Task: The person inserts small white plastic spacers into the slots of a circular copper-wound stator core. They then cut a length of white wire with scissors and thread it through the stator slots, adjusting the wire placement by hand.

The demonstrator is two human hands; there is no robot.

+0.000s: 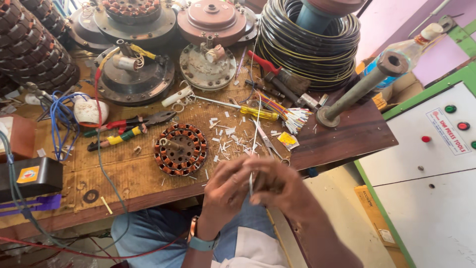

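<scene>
Hands [258,186] pinch thin wire [251,186] beside stator [180,149].

White label [446,131] on cabinet (right) — yellow sticker [28,174] on black box.

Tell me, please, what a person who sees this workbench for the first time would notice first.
Probably the round copper-wound stator lying in the middle of the wooden bench, with white scraps scattered beside it. Just below, at the bench edge, the left hand and right hand meet around a thin white strip. At the back stands a big coil of black cable.
</scene>
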